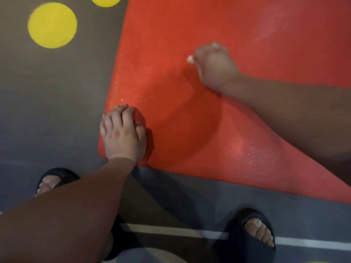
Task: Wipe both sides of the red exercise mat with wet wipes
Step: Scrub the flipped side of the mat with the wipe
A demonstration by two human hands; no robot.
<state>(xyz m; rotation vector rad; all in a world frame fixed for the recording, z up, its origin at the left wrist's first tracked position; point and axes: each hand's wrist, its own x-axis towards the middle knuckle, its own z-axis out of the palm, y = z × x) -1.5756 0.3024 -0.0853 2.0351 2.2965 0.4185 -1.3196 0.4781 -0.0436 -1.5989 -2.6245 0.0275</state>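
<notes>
The red exercise mat lies flat on the floor and fills the upper right of the view. My left hand rests on its near left corner, fingers bent and pressing down on the surface. My right hand is farther in on the mat, curled round a white wet wipe; only a small bit of the wipe shows at the fingers. The mat near both hands glistens with damp patches.
Grey floor lies left of the mat, with two yellow circles painted on it. My feet in dark slippers stand in front of the mat's near edge, beside a white floor line.
</notes>
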